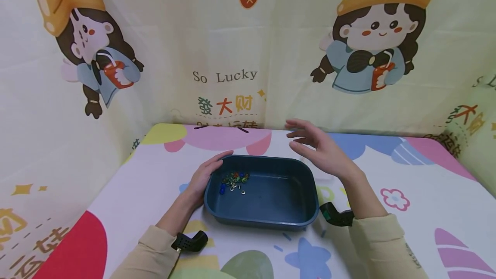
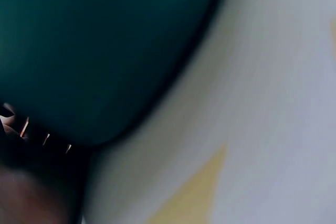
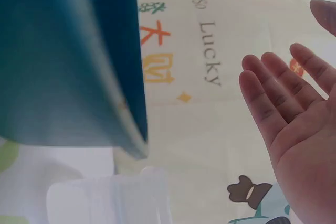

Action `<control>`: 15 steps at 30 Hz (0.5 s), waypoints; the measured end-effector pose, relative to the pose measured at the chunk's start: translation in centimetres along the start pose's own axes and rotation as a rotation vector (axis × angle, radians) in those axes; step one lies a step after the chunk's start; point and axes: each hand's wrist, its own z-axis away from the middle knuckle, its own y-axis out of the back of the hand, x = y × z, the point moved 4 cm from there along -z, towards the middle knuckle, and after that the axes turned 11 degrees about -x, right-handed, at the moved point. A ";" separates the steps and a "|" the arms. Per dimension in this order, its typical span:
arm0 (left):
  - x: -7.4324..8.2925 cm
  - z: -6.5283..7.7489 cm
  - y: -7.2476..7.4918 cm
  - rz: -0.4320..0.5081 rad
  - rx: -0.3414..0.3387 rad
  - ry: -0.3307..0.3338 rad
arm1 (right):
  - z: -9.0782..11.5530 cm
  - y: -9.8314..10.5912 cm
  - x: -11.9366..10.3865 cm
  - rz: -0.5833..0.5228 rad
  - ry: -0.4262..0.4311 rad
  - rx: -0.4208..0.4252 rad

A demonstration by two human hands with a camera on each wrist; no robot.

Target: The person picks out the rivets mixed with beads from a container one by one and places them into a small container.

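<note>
A dark blue rectangular basin (image 1: 271, 188) with rounded corners sits on the table in the head view. Toward its left end lies a cluster of small glass marbles (image 1: 236, 178) in green, blue and red tones, along with tiny silvery pieces (image 1: 243, 192). My left hand (image 1: 201, 180) rests along the basin's left outer side, its extended fingers reaching the back left corner of the rim. My right hand (image 1: 319, 150) is raised over the back right corner, fingers loosely extended and apart from the basin. Its palm (image 3: 310, 166) shows bare in the right wrist view.
A translucent plastic container (image 3: 105, 198) stands beyond the basin's right end, mostly behind my right hand in the head view. The table has a colourful printed cover (image 1: 387, 236). A printed cloth (image 1: 224, 46) hangs behind the table.
</note>
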 end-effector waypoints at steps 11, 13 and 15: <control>0.0 0.1 0.1 -0.028 0.013 0.008 | -1.4 0.0 -1.1 0.019 0.042 -0.024; 0.0 0.1 0.1 -0.027 0.006 0.000 | -1.8 -0.1 -1.3 0.015 0.056 -0.035; -0.1 0.0 0.1 -0.026 0.002 -0.008 | -2.3 -0.3 -1.4 0.008 0.070 -0.039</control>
